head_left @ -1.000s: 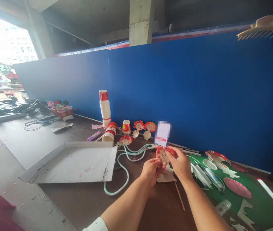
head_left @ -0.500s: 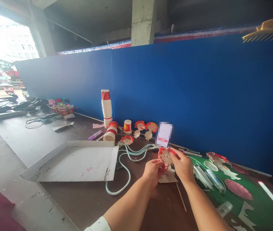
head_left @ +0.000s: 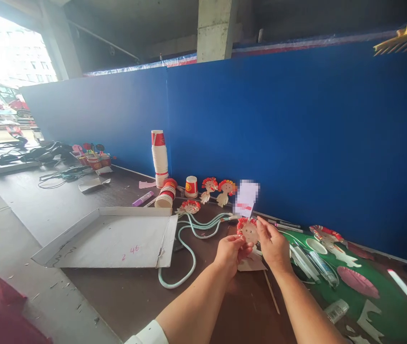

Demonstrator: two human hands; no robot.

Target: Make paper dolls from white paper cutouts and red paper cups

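1. I am holding a small paper doll point(head_left: 249, 231) between both hands, just above the dark desk point(head_left: 124, 296), a little right of the middle of the scene and close to the blue partition point(head_left: 296, 143).
2. My left hand point(head_left: 231, 252) is pinching the doll's lower part from the near left, with the fingers closed on the paper.
3. My right hand point(head_left: 273, 246) is gripping the doll's right edge, thumb and fingertips pressed on it near the head.
4. The doll is showing a round, pale tan face ringed with a frilly red paper fringe like hair, and a pale body that my fingers are partly hiding.
5. A flat pale paper piece point(head_left: 251, 263) is lying on the desk just under my hands.
6. A thin wooden stick point(head_left: 272, 299) is lying near my right wrist.
7. A pale green hose point(head_left: 185, 248) is looping across the desk to the left of my hands, with a shallow cardboard tray point(head_left: 110, 239) lying further left.
8. Farther off, by the partition, a tall stack of red and white paper cups point(head_left: 159, 157) is standing, with a tipped stack of cups point(head_left: 165, 193) and a single cup point(head_left: 191, 186) beside it.
9. Finished dolls point(head_left: 217, 187) are leaning against the partition just right of the single cup.
10. A green mat point(head_left: 386, 306) is lying to the right, carrying a pink paper plate point(head_left: 363, 282) and white cut-outs.
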